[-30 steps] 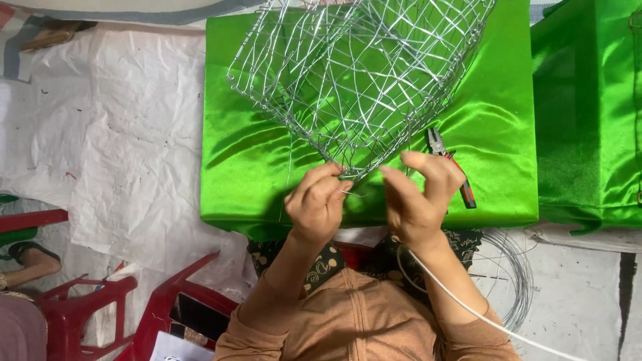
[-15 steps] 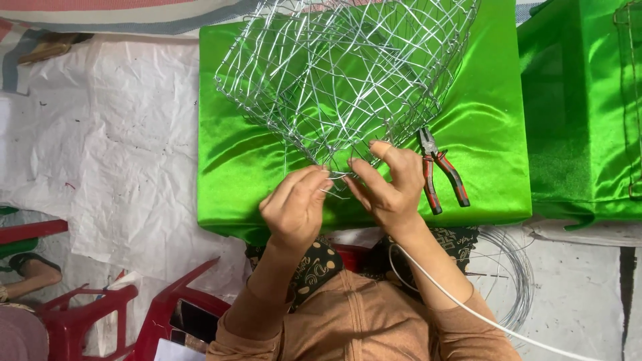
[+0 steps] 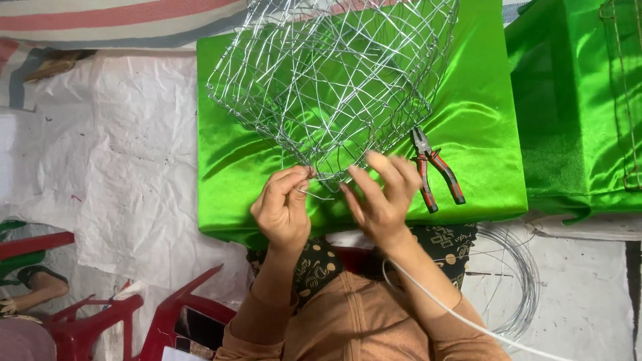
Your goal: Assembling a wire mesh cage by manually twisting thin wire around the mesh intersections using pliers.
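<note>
I see a wire mesh basket (image 3: 334,80) lying tipped on its side on a green satin-covered block (image 3: 481,100), its near rim hanging over the block's front part so the loose strands come right to the hands. My left hand (image 3: 284,210) sits at the basket's near edge with thumb and forefinger pinched closed on a thin wire end (image 3: 314,194) that juts out from the rim; the other fingers are curled in, and the wrist is bent back toward the body. My right hand (image 3: 381,197) is just beside it, palm turned toward the basket, fingers spread and half open, their tips touching or hooked behind the lowest strands of the rim; I cannot tell whether any strand is actually gripped. A pair of red-handled pliers (image 3: 435,170) lies on the block just right of the basket's rim, within easy reach of that hand. A coil of spare wire (image 3: 515,281) rests on the floor below the block's front right corner, and red plastic chairs (image 3: 134,317) stand off to the block's lower left.
</note>
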